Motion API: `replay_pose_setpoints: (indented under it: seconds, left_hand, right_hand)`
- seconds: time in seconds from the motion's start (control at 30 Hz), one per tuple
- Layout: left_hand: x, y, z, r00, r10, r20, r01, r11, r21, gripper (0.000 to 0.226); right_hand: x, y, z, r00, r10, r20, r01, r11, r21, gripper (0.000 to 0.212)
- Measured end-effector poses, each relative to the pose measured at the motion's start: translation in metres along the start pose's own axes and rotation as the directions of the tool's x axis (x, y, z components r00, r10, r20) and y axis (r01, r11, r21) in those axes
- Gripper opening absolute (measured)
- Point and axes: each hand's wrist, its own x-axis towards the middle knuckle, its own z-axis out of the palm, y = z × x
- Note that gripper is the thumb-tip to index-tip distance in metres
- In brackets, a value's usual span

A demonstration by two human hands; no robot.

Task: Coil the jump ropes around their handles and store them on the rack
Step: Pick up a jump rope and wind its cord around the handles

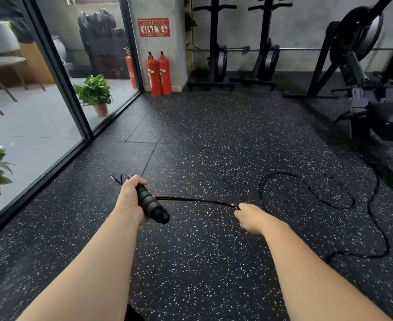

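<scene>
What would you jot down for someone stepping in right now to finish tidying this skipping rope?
Left hand: grips the black handles, held together.
Right hand: fingers pinch the rope, pulled taut from the handles.
Loose rope: trails in loops over the rubber floor to the right.
Done: handles gathered; whether any turns are wrapped yet cannot be told.
Left: wind the slack around the handles, then store it. No rack is recognisable in this view.
</scene>
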Motion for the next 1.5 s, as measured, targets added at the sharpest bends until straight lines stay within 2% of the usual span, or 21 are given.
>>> replay_pose_setpoints:
  seconds: [0.1,0.17,0.23,0.33,0.4,0.53,0.67,0.73,0.77,0.83,0.9,0.97,1.03,1.1,1.2,1.27,1.37,1.5]
  left_hand:
    - [-0.004,0.005,-0.01,0.999,-0.012,-0.031,0.012,1.0,-0.002,0.037]
    - [-0.01,0.007,-0.013,0.999,-0.014,-0.045,0.013,1.0,-0.017,0.037]
    - [-0.02,0.008,-0.015,0.999,-0.018,-0.033,0.017,0.999,-0.029,0.036]
    - [-0.038,0.005,-0.011,0.999,-0.044,0.012,0.044,0.999,-0.012,0.036]
    - [-0.049,0.003,-0.007,0.997,-0.063,0.047,0.061,0.998,0.025,0.035]
    - [-0.075,0.003,0.002,0.991,-0.089,0.103,0.08,0.993,0.088,0.024]
    - [-0.095,0.009,0.006,0.981,-0.096,0.169,0.076,0.99,0.122,0.016]
    - [-0.103,0.017,0.001,0.961,-0.174,0.216,0.111,0.955,0.275,0.015]
    - [-0.105,0.021,-0.002,0.946,-0.237,0.223,0.123,0.895,0.428,0.02]
    - [-0.11,0.032,-0.008,0.919,-0.314,0.239,0.042,0.68,0.732,0.032]
    - [-0.112,0.044,-0.011,0.951,-0.186,0.246,-0.129,0.485,0.865,0.034]
    - [-0.115,0.058,-0.008,0.963,-0.031,0.267,-0.243,0.321,0.915,0.044]
    - [-0.121,0.072,-0.002,0.955,0.055,0.29,-0.295,0.178,0.939,0.044]
    - [-0.122,0.081,0.003,0.952,0.065,0.3,-0.305,0.079,0.949,0.046]
    - [-0.123,0.085,0.01,0.938,0.073,0.338,-0.34,0.01,0.941,0.042]
    - [-0.123,0.083,0.016,0.924,0.078,0.374,-0.375,-0.001,0.927,0.042]
    - [-0.125,0.072,0.024,0.903,0.044,0.426,-0.426,-0.02,0.905,0.045]
    - [-0.121,0.055,0.03,0.872,0.06,0.486,-0.486,-0.018,0.874,0.047]
  right_hand:
    - [-0.007,-0.012,-0.02,0.984,-0.043,-0.175,0.052,0.998,0.044,0.021]
    - [-0.017,-0.019,-0.047,0.929,-0.101,-0.356,0.044,0.985,-0.166,0.021]
    - [-0.025,-0.023,-0.078,0.86,-0.195,-0.472,-0.011,0.917,-0.4,0.025]
    - [-0.036,-0.042,-0.129,0.803,-0.305,-0.511,-0.007,0.854,-0.521,0.021]
    - [-0.046,-0.062,-0.159,0.764,-0.357,-0.537,0.052,0.864,-0.5,0.013]
    - [-0.071,-0.086,-0.2,0.624,-0.472,-0.623,0.186,0.864,-0.469,0.009]
    - [-0.092,-0.091,-0.214,0.585,-0.497,-0.641,0.205,0.855,-0.475,0.011]
    - [-0.097,-0.09,-0.218,0.591,-0.48,-0.648,0.178,0.862,-0.475,0.01]
    - [-0.098,-0.088,-0.219,0.607,-0.464,-0.645,0.152,0.865,-0.479,0.009]
    - [-0.097,-0.082,-0.217,0.663,-0.416,-0.622,0.085,0.868,-0.49,0.009]
    - [-0.091,-0.074,-0.209,0.732,-0.34,-0.59,0.021,0.877,-0.48,0.01]
    - [-0.084,-0.066,-0.197,0.793,-0.252,-0.554,-0.02,0.899,-0.437,0.017]
    - [-0.077,-0.059,-0.185,0.835,-0.177,-0.521,-0.051,0.918,-0.393,0.024]
    - [-0.073,-0.058,-0.175,0.86,-0.127,-0.494,-0.083,0.92,-0.382,0.033]
    - [-0.069,-0.065,-0.168,0.898,-0.116,-0.425,-0.072,0.913,-0.402,0.041]
    - [-0.067,-0.076,-0.162,0.901,-0.15,-0.406,-0.001,0.937,-0.349,0.038]
    - [-0.069,-0.1,-0.148,0.891,-0.245,-0.381,0.204,0.968,-0.147,0.034]
    - [-0.072,-0.126,-0.11,0.904,-0.345,-0.253,0.397,0.897,0.194,0.038]
